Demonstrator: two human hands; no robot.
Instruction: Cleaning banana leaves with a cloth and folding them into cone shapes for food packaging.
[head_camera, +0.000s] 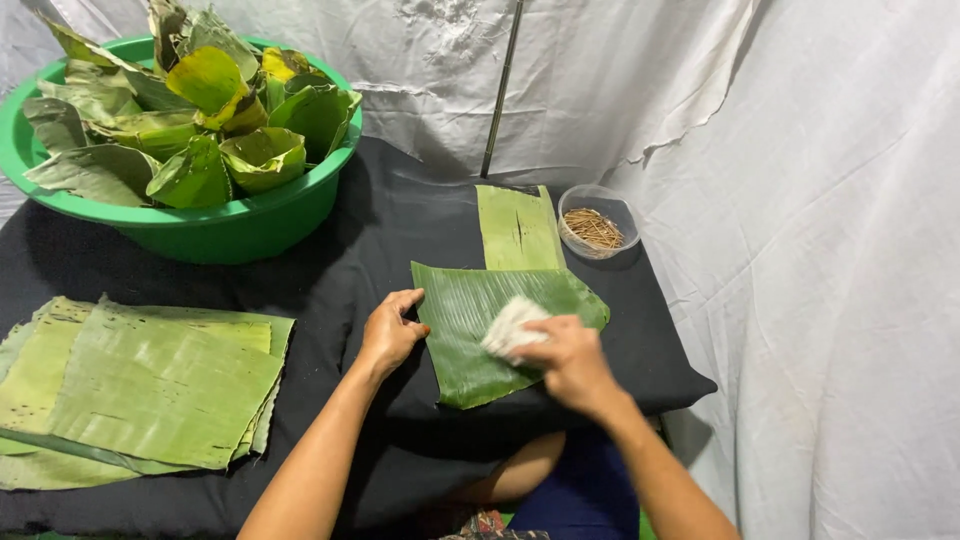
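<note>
A dark green banana leaf piece (470, 320) lies flat on the black cloth (360, 250) in front of me. My left hand (388, 332) presses on the leaf's left edge, fingers curled. My right hand (565, 358) grips a crumpled white cloth (510, 326) and holds it against the leaf's middle. A lighter, narrow leaf strip (516, 227) lies just behind, partly under the dark leaf.
A green basin (230, 225) full of folded leaf cups stands at the back left. A stack of flat leaf sheets (140, 385) lies at the left. A small clear bowl of thin sticks (597, 222) sits at the back right. White fabric hangs behind and to the right.
</note>
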